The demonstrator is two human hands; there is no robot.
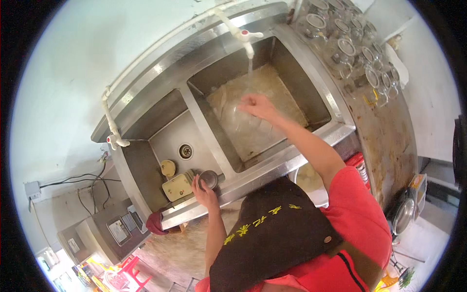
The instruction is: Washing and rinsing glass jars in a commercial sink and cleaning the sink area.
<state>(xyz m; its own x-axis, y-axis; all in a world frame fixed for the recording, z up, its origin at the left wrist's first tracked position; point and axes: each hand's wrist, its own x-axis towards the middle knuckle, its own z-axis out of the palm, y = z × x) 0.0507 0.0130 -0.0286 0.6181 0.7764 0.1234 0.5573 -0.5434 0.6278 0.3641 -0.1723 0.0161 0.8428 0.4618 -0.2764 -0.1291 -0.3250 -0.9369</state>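
Observation:
My left hand [205, 193] grips a small dark round bowl [208, 179] by its side, over the front edge of the left basin [168, 135]. Right beside it stand a stack of cream rectangular dishes [178, 188] with a small pattern and a round cream dish [168, 168]. My right hand [258, 106] is held over the right basin [303, 73], below a thin stream of water from a white tap [245, 35]. Its fingers are bent and blurred. Faint clear, glass-like outlines show beneath them in the cloudy water; whether the fingers hold anything cannot be made out.
Several glass mugs [346, 47] crowd the stained counter [386, 138] to the right. A second white tap [116, 140] reaches over the left basin. A metal divider [208, 127] separates the basins. Below the front rim stands a white bucket [319, 195]; a dark red cloth [156, 222] hangs at the left corner.

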